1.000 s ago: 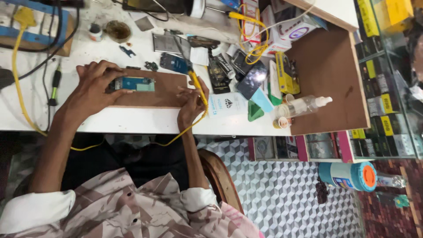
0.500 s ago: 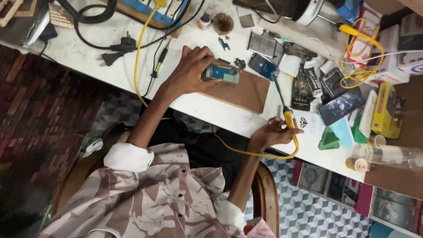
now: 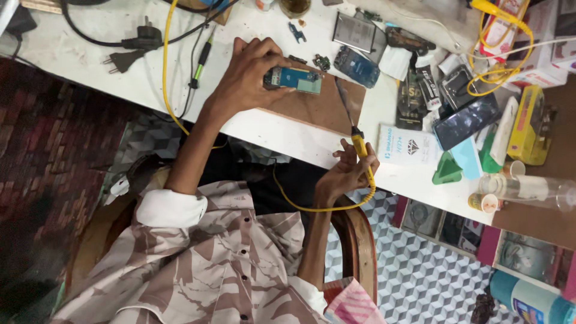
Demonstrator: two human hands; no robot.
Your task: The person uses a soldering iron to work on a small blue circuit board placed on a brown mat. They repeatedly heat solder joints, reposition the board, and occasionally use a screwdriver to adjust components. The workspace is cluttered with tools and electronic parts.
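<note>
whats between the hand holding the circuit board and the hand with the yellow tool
In the head view, the brown work mat and white bench edge lie between the left hand on the circuit board and the right hand holding the yellow-handled tool.

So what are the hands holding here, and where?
Left hand pins a small blue circuit board by its left end; right hand grips a soldering iron by its yellow handle.

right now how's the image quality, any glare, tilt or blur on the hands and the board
Head view: evenly lit, tilted steeply. The left hand on the small circuit board is sharp; the right hand gripping the yellow soldering iron is slightly soft. Mild glare on the dark phone screen; left floor is dim.
</note>
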